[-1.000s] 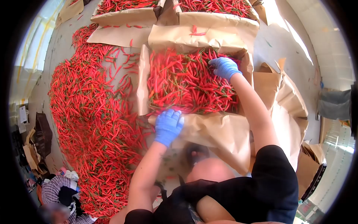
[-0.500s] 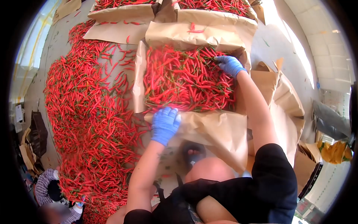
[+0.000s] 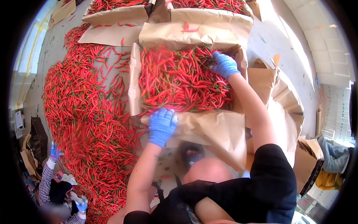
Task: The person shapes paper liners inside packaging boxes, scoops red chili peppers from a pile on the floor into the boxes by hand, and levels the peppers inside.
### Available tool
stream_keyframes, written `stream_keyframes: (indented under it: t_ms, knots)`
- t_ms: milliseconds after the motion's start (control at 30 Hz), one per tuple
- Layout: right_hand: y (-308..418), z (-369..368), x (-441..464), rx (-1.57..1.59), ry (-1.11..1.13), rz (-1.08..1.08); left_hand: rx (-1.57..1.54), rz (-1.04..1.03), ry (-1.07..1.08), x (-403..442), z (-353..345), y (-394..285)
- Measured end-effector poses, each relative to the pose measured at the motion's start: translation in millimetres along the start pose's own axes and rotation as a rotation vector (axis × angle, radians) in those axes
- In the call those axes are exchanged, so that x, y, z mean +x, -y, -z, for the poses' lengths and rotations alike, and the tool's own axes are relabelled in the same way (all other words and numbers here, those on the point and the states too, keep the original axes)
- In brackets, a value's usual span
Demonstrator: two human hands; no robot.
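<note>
A paper-lined box (image 3: 134, 80) full of red chili peppers (image 3: 182, 80) with green stems lies before me. My left hand (image 3: 162, 127), in a blue glove, rests at the near left corner, its fingers stretched side by side over the paper edge and the closest chilies. At the far right corner, my right hand (image 3: 225, 66), also gloved in blue, touches the chilies. Its thumb and fingers are apart, and no chili shows between them. Brown paper flaps (image 3: 212, 130) hang over the near side, and another flap (image 3: 190, 33) folds out at the far side.
A long heap of loose chilies (image 3: 85, 100) covers the floor on my left. Two more filled paper-lined boxes (image 3: 209, 15) stand beyond mine. Brown paper (image 3: 285, 97) lies on the right. At lower left, a co-worker's sleeves (image 3: 46, 181) and blue-gloved hands (image 3: 56, 152) are beside the heap.
My right hand has shifted slightly left over the chilies, and its thumb and fingers have spread. My left hand stays at the corner. The co-worker's hand has risen beside the heap.
</note>
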State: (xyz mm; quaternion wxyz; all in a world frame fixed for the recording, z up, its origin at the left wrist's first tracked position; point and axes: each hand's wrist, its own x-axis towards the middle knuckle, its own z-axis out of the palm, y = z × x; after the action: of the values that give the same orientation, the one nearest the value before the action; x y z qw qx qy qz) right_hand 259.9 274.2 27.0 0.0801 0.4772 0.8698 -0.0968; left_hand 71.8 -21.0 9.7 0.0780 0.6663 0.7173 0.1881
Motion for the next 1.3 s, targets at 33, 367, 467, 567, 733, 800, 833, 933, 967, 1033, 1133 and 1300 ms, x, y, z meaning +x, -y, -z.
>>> stream_keyframes:
  t_ms: [33, 367, 467, 567, 733, 800, 833, 933, 967, 1033, 1133, 1300]
  knots:
    - [-5, -8, 0, 0.117, -0.031, -0.044, 0.008, 0.005, 0.006, 0, 0, 0]
    - [-42, -62, 4, 0.608, -0.294, -0.066, 0.022, 0.001, -0.045, 2, 1, -3]
    - [-42, -68, 6, 0.847, -0.289, -0.126, 0.026, -0.013, -0.071, 2, -2, -1]
    - [-40, -64, -3, 1.053, -0.239, -0.181, 0.055, -0.031, -0.101, 1, -4, -1]
    - [-24, -27, -40, 1.367, -0.068, -0.228, 0.033, -0.001, -0.083, 6, 0, -5]
    - [-14, -17, -54, 1.520, -0.028, -0.275, -0.127, 0.155, -0.056, 18, 4, -8]
    - [-12, -19, -61, 1.521, -0.026, -0.278, -0.126, 0.155, -0.052, 23, 4, -10]
    - [3, -19, -81, 1.989, 0.103, -0.342, -0.318, 0.299, -0.040, 34, -1, -16]
    - [14, -15, -91, 2.038, 0.100, -0.417, -0.314, 0.301, -0.035, 36, -7, -20]
    - [35, -12, -108, 2.112, 0.098, -0.360, -0.770, 0.302, -0.191, 40, -15, -38]
    - [62, -23, -129, 2.155, 0.090, -0.229, -1.198, 0.538, -0.060, 55, -12, -72]
    - [100, -25, -151, 2.109, -0.115, -0.198, -1.420, 0.572, -0.123, 63, -5, -89]
